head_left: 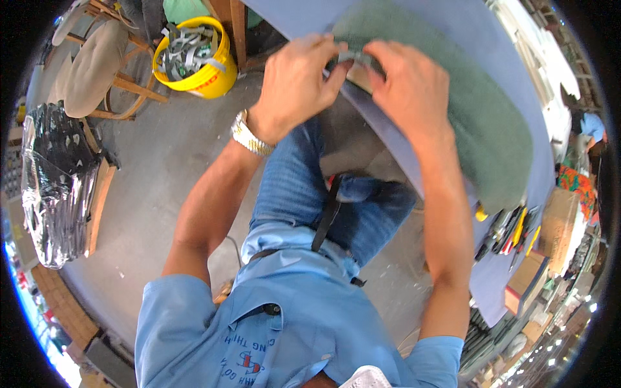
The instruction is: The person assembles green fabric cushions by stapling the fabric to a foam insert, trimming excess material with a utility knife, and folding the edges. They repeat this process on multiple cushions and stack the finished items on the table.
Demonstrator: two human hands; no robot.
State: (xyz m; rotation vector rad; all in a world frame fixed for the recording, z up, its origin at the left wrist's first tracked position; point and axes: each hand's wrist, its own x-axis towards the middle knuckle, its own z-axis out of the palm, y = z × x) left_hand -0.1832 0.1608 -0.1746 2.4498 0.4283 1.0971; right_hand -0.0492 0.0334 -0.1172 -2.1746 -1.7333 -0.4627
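Grey floor (pixel 155 174), beige-cushioned wooden chair (pixel 97 68) at upper left, bright light (pixel 61 359) along lower-left rim

yellow bucket (pixel 223 81) | grey strip (pixel 356 57) | dark green sheet (pixel 488 123) | blue-purple desk (pixel 291 13) | light blue shirt (pixel 284 317) | silver-and-gold watch (pixel 248 137)

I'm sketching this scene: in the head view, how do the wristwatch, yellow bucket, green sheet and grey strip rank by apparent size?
1. Green sheet
2. Yellow bucket
3. Wristwatch
4. Grey strip, judged by its visible part only; the left hand and right hand cover some of it.
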